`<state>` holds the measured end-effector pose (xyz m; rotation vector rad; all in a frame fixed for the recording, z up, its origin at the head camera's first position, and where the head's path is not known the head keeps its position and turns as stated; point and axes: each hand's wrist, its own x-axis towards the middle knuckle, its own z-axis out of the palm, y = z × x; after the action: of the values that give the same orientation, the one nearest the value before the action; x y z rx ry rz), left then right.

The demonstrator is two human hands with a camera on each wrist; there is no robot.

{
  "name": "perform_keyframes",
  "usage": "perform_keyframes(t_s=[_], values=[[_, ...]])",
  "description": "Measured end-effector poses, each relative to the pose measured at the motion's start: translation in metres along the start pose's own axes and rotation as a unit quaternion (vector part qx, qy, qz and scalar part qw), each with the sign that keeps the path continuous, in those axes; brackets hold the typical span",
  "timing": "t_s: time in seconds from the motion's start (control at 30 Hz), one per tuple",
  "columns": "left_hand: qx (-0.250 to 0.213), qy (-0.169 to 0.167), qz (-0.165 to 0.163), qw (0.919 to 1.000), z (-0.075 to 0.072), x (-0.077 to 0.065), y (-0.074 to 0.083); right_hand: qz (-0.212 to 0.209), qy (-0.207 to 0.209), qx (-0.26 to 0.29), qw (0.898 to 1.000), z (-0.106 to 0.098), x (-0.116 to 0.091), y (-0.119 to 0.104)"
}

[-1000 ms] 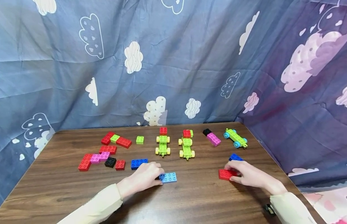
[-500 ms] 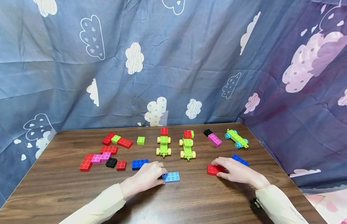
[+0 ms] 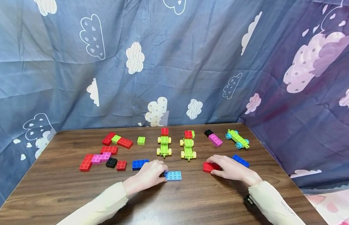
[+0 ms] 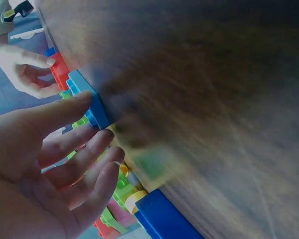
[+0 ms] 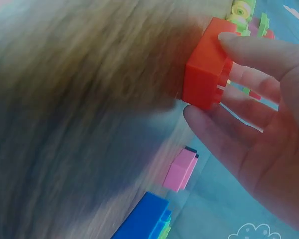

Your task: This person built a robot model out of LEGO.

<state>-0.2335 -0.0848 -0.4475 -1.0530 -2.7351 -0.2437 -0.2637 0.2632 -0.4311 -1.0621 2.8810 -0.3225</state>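
Observation:
My left hand [image 3: 148,175] pinches the left end of a light blue toy building brick [image 3: 174,176], its studs facing up, low at the tabletop. In the left wrist view the thumb and fingertips grip that brick's end. To the right, my right hand [image 3: 228,167] holds a red brick [image 3: 207,167] between thumb and fingers; the right wrist view shows the thumb on one side of the red brick [image 5: 205,72] and a fingertip on the other. A gap separates the two bricks. A dark blue brick [image 3: 138,164] lies beside the left hand, another blue brick [image 3: 240,160] behind the right.
Two green wheeled bases [image 3: 164,146] stand mid-table, with red bricks behind them. A blue-wheeled green base [image 3: 237,139] and a joined black and pink pair [image 3: 215,140] lie at the back right. Red, pink, black and green bricks [image 3: 86,162] spread across the left of the wooden table [image 3: 50,187].
My right hand has slid left with the red brick, toward the light blue one, uncovering more of the blue brick behind. My left hand has shifted slightly right with its brick.

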Motion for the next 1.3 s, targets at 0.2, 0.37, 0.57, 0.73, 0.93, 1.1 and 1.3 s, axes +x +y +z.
perform_keyframes(t_s=[0.2,0.37,0.57,0.73,0.93,1.1,1.3], values=[[-0.002,-0.006,-0.015,0.9999,0.003,0.004,-0.001,-0.009,0.006,0.001,1.0,0.003,0.008,-0.002],[-0.007,-0.005,-0.004,1.0,0.003,0.007,-0.001,-0.027,0.015,0.001,1.0,0.006,0.013,-0.005],[-0.017,-0.02,0.0,0.9997,-0.001,0.009,-0.002,-0.024,0.014,0.003,1.0,0.006,0.016,-0.011],[-0.018,-0.027,-0.001,0.9995,0.0,0.013,-0.001,-0.01,0.005,0.009,1.0,0.006,0.019,-0.014],[-0.011,-0.03,-0.004,0.9995,0.001,0.018,0.001,-0.021,-0.002,0.013,1.0,0.008,0.023,-0.016],[-0.012,-0.035,-0.007,0.9993,0.003,0.021,0.002,-0.026,-0.005,0.025,0.999,0.01,0.025,-0.017],[-0.012,-0.032,-0.003,0.9994,0.004,0.022,0.004,-0.039,-0.005,0.035,0.999,0.01,0.026,-0.019]])
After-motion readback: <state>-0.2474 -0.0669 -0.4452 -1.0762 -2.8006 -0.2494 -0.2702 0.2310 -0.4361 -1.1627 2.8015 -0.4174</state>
